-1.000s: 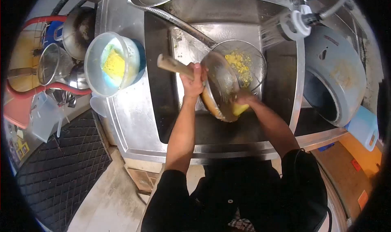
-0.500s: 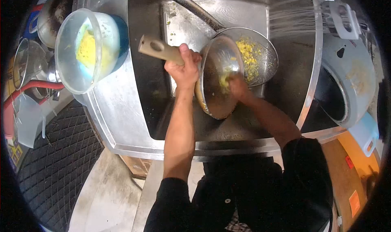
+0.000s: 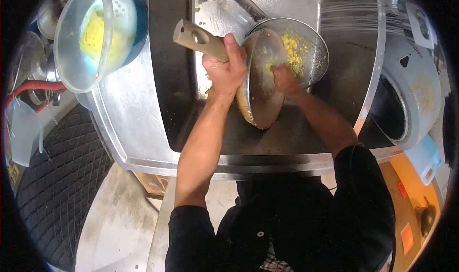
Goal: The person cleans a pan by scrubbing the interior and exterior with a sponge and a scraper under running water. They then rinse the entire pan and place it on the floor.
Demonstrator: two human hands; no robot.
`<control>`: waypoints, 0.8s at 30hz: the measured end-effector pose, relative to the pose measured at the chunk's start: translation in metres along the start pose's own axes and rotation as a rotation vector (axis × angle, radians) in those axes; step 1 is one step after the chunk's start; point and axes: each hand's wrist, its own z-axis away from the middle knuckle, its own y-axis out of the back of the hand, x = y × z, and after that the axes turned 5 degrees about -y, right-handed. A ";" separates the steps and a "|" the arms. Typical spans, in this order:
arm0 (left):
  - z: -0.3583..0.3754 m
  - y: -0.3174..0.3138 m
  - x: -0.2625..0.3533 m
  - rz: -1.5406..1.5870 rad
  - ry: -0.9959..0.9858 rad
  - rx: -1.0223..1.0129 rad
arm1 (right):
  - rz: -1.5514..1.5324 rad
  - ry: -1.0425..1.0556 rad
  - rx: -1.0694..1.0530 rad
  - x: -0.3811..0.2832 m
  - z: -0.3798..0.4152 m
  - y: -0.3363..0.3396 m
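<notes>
Over the sink, my left hand [image 3: 224, 71] is closed around the tan handle of a frying pan [image 3: 260, 102], close to where it joins the pan. The pan is tilted steeply on its side, its wet, brownish inside facing right. Pressed against that inside is a yellow-green sponge [image 3: 270, 69], mostly hidden by my right hand [image 3: 286, 81], whose fingers are closed on it. Behind the pan, a long-handled mesh strainer [image 3: 315, 57] holds yellow food bits [image 3: 294, 47] and rests in the sink [image 3: 205, 138].
On the left counter stands a clear plastic tub [image 3: 62, 47] with something yellow in it. Water streams [image 3: 349, 18] cross the sink's upper right. A large grey pot-like vessel [image 3: 423, 88] and a light-blue plastic piece [image 3: 423, 159] are at the right. Red tubing [image 3: 38, 85] lies far left.
The pan and both hands have shifted slightly up and right in the sink. The sponge and my right hand have moved higher along the pan's inside. The whole view has tilted a little.
</notes>
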 end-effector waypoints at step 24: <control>0.009 0.000 -0.010 0.059 0.062 0.059 | -0.195 -0.332 -0.404 0.004 0.036 -0.034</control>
